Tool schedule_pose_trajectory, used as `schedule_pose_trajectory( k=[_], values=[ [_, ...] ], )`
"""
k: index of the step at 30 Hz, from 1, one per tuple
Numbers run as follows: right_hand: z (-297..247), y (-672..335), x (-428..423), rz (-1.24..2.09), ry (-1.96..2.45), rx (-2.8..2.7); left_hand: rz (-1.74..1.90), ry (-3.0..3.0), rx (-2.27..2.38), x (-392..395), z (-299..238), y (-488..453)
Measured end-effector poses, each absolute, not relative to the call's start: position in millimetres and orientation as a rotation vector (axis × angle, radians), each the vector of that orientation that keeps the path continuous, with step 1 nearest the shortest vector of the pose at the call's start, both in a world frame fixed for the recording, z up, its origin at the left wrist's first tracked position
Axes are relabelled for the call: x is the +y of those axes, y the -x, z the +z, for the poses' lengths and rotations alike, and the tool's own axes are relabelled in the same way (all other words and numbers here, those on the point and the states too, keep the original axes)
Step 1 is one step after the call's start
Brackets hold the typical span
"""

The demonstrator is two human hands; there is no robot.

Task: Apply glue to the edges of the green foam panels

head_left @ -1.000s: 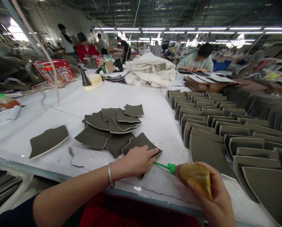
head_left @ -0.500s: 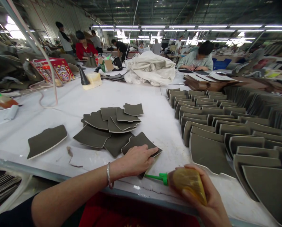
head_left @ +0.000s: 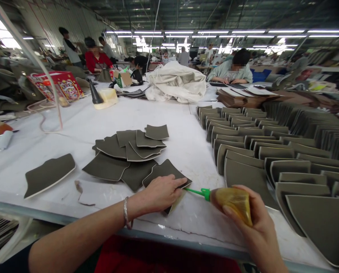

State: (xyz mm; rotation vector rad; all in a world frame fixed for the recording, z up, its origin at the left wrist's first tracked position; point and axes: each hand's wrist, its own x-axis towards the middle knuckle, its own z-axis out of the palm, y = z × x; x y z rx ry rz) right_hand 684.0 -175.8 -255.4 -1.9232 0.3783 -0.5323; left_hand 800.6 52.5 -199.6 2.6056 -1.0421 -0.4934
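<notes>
In the head view, my right hand (head_left: pixel 257 220) is wrapped round a squeeze bottle (head_left: pixel 234 203) of amber liquid, which looks like glue. The bottle is tilted on its side, its thin green nozzle (head_left: pixel 196 192) pointing left. The nozzle tip is at the right corner of a dark olive-grey cut panel (head_left: pixel 165 170). My left hand (head_left: pixel 163 191) presses on that panel, index finger stretched along the corner and the other fingers curled at its near edge. Part of another panel (head_left: pixel 169 209) shows below that hand. Behind lies a loose pile of similar panels (head_left: pixel 107 166).
One single panel (head_left: pixel 50 174) lies at the left, near a torn scrap (head_left: pixel 78 187). Rows of overlapping panels (head_left: pixel 243 170) fill the right side. Farther back are a white cloth bundle (head_left: pixel 177 81), a black cone (head_left: pixel 94 93) and a red bag (head_left: pixel 60 85). A co-worker (head_left: pixel 231 70) sits across the table.
My right hand has raised the bottle, bringing its nozzle tip from below my left hand up to the panel's right corner. My left hand stays on the panel. The view has shifted slightly.
</notes>
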Motion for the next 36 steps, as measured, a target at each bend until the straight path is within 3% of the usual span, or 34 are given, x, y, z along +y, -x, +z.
schedule_pose_trajectory(
  k=[13,36],
  values=[
    [-255.1,-680.8,-181.3,-0.633,1.958,0.358,-0.508,-2.576,-1.029,50.1,-203.3,-802.9],
    [-257.6,-677.2,-171.3,-0.418,1.864,0.425,-0.477,-2.57,-1.054,52.7,-209.4,-804.0]
  ],
)
